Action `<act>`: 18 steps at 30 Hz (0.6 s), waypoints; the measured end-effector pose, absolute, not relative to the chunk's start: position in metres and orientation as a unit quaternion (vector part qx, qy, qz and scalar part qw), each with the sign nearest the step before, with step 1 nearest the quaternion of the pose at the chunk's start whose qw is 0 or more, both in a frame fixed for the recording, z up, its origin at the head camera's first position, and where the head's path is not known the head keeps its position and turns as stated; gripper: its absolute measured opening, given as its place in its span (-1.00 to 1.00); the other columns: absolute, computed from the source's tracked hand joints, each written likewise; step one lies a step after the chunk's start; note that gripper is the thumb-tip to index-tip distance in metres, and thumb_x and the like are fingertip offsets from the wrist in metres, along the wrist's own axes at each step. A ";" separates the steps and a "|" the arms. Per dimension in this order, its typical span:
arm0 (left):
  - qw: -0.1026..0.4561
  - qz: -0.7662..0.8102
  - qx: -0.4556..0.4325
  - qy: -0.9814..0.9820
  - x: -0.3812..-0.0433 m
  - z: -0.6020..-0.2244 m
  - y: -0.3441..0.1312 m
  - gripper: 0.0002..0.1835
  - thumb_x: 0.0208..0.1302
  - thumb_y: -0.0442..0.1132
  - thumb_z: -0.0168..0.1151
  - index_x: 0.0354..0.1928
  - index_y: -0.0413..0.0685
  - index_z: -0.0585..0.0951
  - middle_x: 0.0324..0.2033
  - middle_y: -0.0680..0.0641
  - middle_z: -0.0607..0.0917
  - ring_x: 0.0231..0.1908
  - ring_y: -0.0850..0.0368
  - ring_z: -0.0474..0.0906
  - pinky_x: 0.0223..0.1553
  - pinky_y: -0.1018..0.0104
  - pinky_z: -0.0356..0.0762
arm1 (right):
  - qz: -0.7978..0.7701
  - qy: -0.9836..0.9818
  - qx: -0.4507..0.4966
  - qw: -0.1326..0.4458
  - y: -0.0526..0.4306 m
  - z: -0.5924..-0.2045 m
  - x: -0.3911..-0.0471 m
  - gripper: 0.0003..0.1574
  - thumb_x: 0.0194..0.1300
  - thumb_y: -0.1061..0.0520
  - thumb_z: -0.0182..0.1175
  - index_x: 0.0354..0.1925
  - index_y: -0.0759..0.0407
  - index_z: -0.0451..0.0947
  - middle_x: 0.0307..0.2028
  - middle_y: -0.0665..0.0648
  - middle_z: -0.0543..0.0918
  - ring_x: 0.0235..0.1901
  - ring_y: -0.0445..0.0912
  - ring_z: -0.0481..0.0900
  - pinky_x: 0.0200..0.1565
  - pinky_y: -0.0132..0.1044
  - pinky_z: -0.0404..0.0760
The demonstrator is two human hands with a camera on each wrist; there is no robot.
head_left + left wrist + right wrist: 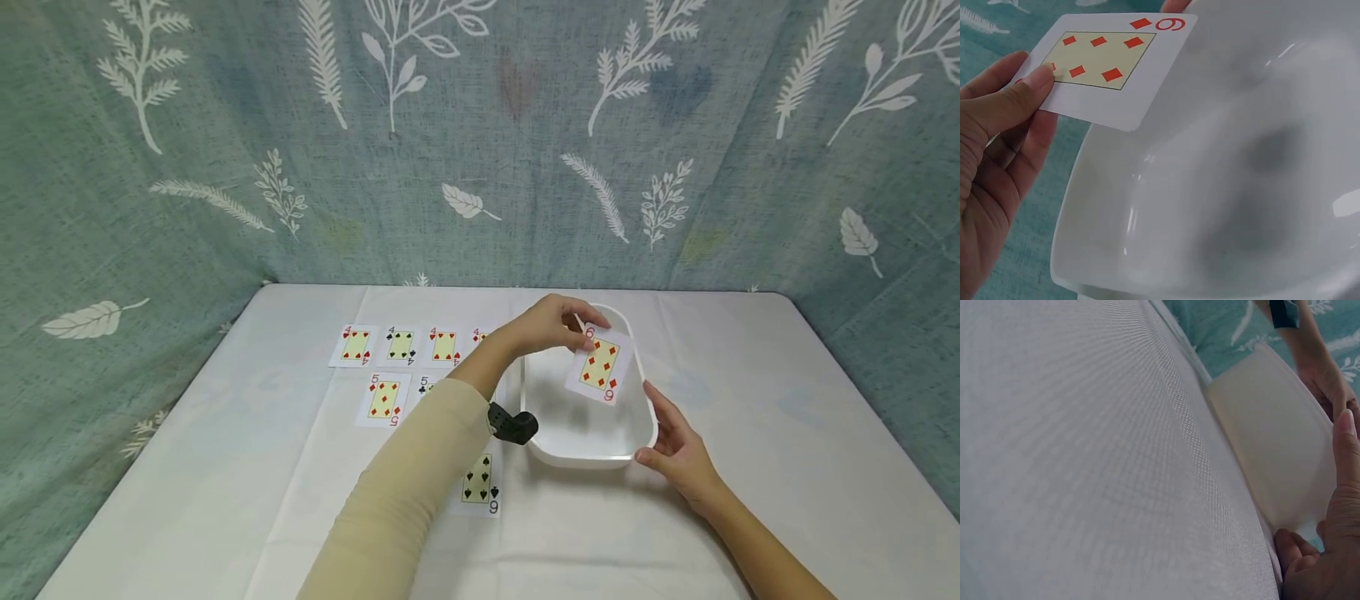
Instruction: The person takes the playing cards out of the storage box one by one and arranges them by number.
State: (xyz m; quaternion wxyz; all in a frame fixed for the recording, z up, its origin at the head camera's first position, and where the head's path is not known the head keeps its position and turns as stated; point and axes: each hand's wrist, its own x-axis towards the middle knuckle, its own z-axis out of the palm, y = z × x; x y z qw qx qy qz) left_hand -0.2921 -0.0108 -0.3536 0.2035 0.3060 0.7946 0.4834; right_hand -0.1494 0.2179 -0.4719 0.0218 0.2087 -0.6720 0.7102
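My left hand (551, 325) pinches a six of diamonds card (600, 365) by one corner, thumb on its face, over the white plastic box (581, 460). Seen from the left wrist, the card (1094, 100) hangs tilted at the box's rim (1072, 206), face up. The inside of the box shows bare white. On the box's right side, my right hand (678, 450) grips the wall near the front corner. In the right wrist view, its thumb lies along the rim while its fingers curl at the bottom edge of the box (1272, 437).
Left of the box, face-up cards lie in rows: several fours (356, 347) at the back, fives (384, 400) in the middle, a six of spades (477, 483) in front. My left sleeve (405, 492) covers part of them. A patterned curtain (480, 150) hangs behind the white-covered table (780, 400).
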 end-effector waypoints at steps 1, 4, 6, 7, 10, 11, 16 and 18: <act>0.204 0.489 0.310 0.790 -0.291 -0.353 -0.012 -0.64 0.13 -0.35 0.36 0.02 -0.10 0.64 -0.24 -0.10 0.69 -0.30 0.13 0.60 -0.27 0.32 0.59 | 0.710 -0.672 0.210 0.022 0.218 -0.472 -0.150 0.06 0.09 0.36 0.34 0.44 0.24 0.01 0.22 -0.23 0.40 0.01 -0.30 0.52 -0.08 -0.48 0.56; 0.208 0.502 0.320 0.776 -0.286 -0.353 -0.017 -0.64 0.13 -0.37 0.34 0.02 -0.15 0.63 -0.24 -0.13 0.69 -0.33 0.14 0.61 -0.27 0.31 0.60 | 0.710 -0.669 0.217 0.025 0.219 -0.473 -0.151 0.06 0.09 0.37 0.33 0.44 0.26 0.00 0.22 -0.22 0.41 0.01 -0.30 0.51 -0.07 -0.49 0.55; 0.212 0.512 0.324 0.767 -0.283 -0.354 -0.020 -0.64 0.14 -0.37 0.34 0.02 -0.17 0.62 -0.25 -0.13 0.70 -0.34 0.14 0.62 -0.26 0.29 0.61 | 0.711 -0.668 0.221 0.026 0.219 -0.473 -0.151 0.06 0.09 0.37 0.33 0.44 0.27 0.00 0.22 -0.22 0.41 0.03 -0.31 0.51 -0.06 -0.49 0.54; 0.211 0.514 0.324 0.765 -0.281 -0.354 -0.022 -0.64 0.14 -0.37 0.34 0.03 -0.16 0.62 -0.26 -0.13 0.70 -0.34 0.14 0.62 -0.25 0.28 0.61 | 0.710 -0.667 0.223 0.026 0.219 -0.474 -0.151 0.05 0.10 0.36 0.33 0.44 0.28 0.00 0.23 -0.22 0.41 0.03 -0.31 0.51 -0.06 -0.49 0.54; 0.208 0.522 0.320 0.763 -0.274 -0.356 -0.026 -0.63 0.14 -0.34 0.35 0.03 -0.14 0.63 -0.27 -0.11 0.69 -0.34 0.13 0.62 -0.23 0.27 0.62 | 0.709 -0.670 0.221 0.026 0.219 -0.474 -0.151 0.06 0.10 0.33 0.34 0.44 0.29 -0.01 0.23 -0.22 0.40 0.05 -0.31 0.50 -0.05 -0.48 0.55; 0.205 0.524 0.318 0.763 -0.271 -0.357 -0.028 -0.63 0.13 -0.33 0.36 0.03 -0.12 0.63 -0.27 -0.09 0.69 -0.34 0.13 0.62 -0.23 0.28 0.61 | 0.708 -0.672 0.219 0.026 0.219 -0.474 -0.151 0.06 0.09 0.33 0.34 0.44 0.29 -0.01 0.23 -0.22 0.41 0.05 -0.31 0.50 -0.05 -0.48 0.55; 0.183 0.533 0.310 0.765 -0.261 -0.358 -0.038 -0.62 0.11 -0.30 0.38 0.02 -0.08 0.65 -0.19 -0.04 0.68 -0.35 0.12 0.62 -0.21 0.28 0.60 | 0.704 -0.679 0.209 0.026 0.219 -0.473 -0.152 0.07 0.08 0.32 0.36 0.44 0.26 0.01 0.21 -0.22 0.42 0.04 -0.31 0.51 -0.06 -0.48 0.55; 0.178 0.535 0.311 0.765 -0.258 -0.360 -0.041 -0.62 0.11 -0.29 0.38 0.03 -0.07 0.65 -0.16 -0.02 0.68 -0.34 0.13 0.63 -0.20 0.28 0.60 | 0.706 -0.675 0.212 0.027 0.220 -0.473 -0.152 0.06 0.09 0.32 0.35 0.44 0.26 0.01 0.22 -0.21 0.42 0.03 -0.30 0.51 -0.06 -0.48 0.55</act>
